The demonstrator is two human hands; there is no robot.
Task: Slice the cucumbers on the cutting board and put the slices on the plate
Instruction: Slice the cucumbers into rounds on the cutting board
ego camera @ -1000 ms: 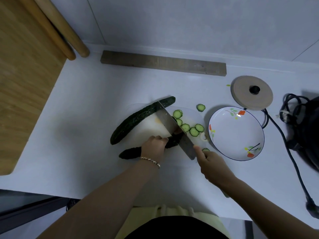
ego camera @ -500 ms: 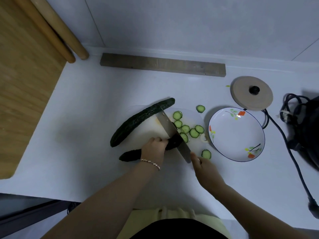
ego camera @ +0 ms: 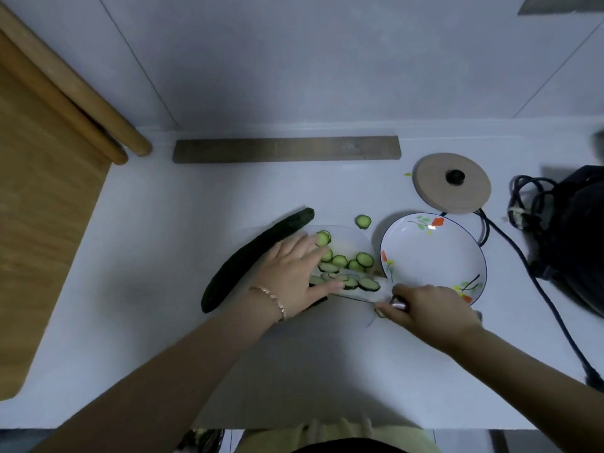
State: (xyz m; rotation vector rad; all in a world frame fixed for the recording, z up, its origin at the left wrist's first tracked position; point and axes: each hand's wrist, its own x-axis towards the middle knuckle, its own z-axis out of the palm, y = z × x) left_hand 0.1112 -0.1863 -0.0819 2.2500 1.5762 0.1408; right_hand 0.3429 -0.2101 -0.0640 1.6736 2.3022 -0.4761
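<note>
left hand [ego camera: 294,273] flat, fingers straight, pressing slices [ego camera: 340,260] on cutting board [ego camera: 346,235] | right hand [ego camera: 431,308] grips knife [ego camera: 382,291], blade lying left-right under some | we judge plate [ego camera: 434,253] just right, nearer our right hand

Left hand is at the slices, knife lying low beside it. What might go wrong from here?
1. The left hand has its fingers close to the knife blade; a slip may nick them.
2. Slices lie loose on the blade held by the right hand; they may slide off short of the plate.
3. One stray slice lies on the counter beyond the cutting board and may be missed.
</note>
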